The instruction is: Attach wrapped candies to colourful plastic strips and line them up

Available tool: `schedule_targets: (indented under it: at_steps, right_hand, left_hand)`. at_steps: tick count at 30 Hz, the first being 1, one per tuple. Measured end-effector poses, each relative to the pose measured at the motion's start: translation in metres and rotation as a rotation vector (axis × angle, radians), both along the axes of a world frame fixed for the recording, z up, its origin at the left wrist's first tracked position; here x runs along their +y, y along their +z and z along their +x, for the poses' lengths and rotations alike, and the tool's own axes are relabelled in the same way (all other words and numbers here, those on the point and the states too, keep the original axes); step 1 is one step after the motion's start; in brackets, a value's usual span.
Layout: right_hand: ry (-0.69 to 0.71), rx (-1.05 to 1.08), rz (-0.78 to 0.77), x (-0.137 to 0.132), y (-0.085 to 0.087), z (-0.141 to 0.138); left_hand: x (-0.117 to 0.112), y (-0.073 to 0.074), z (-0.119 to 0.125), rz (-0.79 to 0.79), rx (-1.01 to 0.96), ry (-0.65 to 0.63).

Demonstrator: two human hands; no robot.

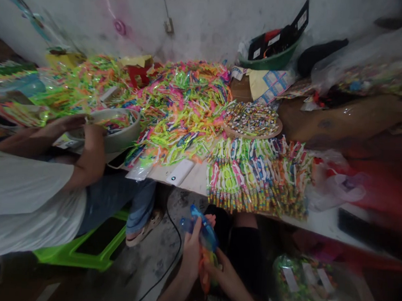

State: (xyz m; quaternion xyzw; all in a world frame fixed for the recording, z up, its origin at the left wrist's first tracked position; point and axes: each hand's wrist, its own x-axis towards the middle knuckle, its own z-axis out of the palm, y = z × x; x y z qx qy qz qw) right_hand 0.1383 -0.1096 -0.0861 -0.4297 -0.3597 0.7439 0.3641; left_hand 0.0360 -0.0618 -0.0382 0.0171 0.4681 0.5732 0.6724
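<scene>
My left hand (191, 251) and my right hand (220, 270) are together low in the frame, below the table's front edge, both closed on a small blue plastic toy (202, 229) with orange and green parts lower down. The toy points up and to the left. Just above the hands, on the white table (191, 179), lies a row of packed colourful toys (258, 173) in clear wrappers. Behind it spreads a big heap of neon pink, green and orange toy pieces (181, 107).
A co-worker in a white shirt (23, 199) sits at the left on a green stool (81, 250), hands at a metal bowl (116, 126). A white phone (179, 172), a round tray of small candies (253, 119), a green basin (271, 60) and plastic bags (334, 186) surround the work area. A black cable (168, 256) crosses the floor.
</scene>
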Motion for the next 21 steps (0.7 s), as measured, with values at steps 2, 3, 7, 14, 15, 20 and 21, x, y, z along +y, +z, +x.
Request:
schedule_targets:
  at_steps: [2,3,7,14,15,20,21]
  right_hand:
    - [-0.015,0.039,-0.014,0.002,0.0,0.0]
    - [-0.03,0.066,-0.038,0.002,-0.001,0.0]
    - [-0.107,0.171,-0.184,0.005,-0.01,0.001]
    - [-0.093,0.029,-0.172,0.02,-0.019,0.005]
    - [-0.111,0.014,-0.161,0.02,-0.018,0.005]
    - [-0.12,-0.017,-0.065,0.02,-0.005,0.001]
    - [-0.107,-0.007,-0.057,0.022,-0.003,-0.001]
  left_hand:
    - [0.003,-0.001,0.004,0.009,0.072,0.036]
    - [0.005,-0.002,0.005,0.003,0.094,0.049]
    - [0.014,-0.008,0.008,-0.012,0.092,0.035]
    - [0.025,0.011,0.011,-0.105,-0.034,0.151]
    - [0.026,0.014,0.012,-0.125,-0.056,0.164]
    - [0.032,0.01,0.016,-0.033,-0.039,0.106]
    - [0.033,0.007,0.017,-0.012,-0.039,0.087]
